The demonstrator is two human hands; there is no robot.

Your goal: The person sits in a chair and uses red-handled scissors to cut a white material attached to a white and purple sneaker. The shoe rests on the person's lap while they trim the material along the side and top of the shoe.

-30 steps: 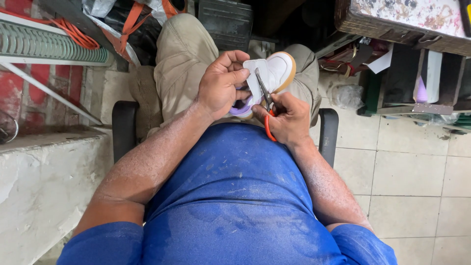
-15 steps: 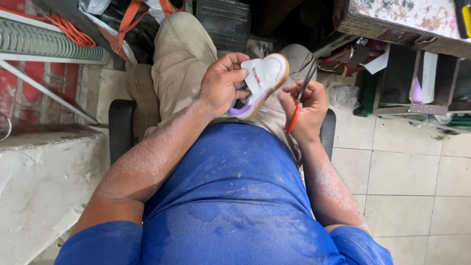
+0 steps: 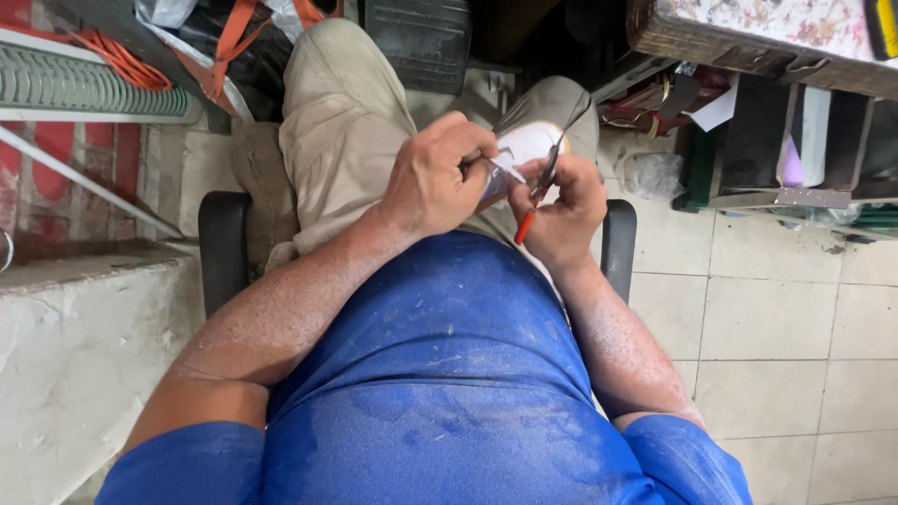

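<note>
I sit in a chair and look down at my lap. My left hand (image 3: 435,173) grips a small white shoe (image 3: 524,145) with a tan sole edge, held over my right thigh. The hand covers most of the shoe. My right hand (image 3: 566,210) holds scissors (image 3: 545,178) with orange-red handles, the dark blades pointing up and away past the shoe. The two hands touch each other at the shoe.
Black chair armrests (image 3: 223,243) flank my legs. A low white concrete ledge (image 3: 75,355) lies to the left. A wooden workbench (image 3: 748,37) with cluttered shelves stands at the upper right, above a pale tiled floor (image 3: 786,318). Orange straps and dark bags (image 3: 234,37) lie ahead.
My hands drew closer together over the shoe. The scissors swung from beside the shoe to upright against it, and my left hand now covers more of the shoe.
</note>
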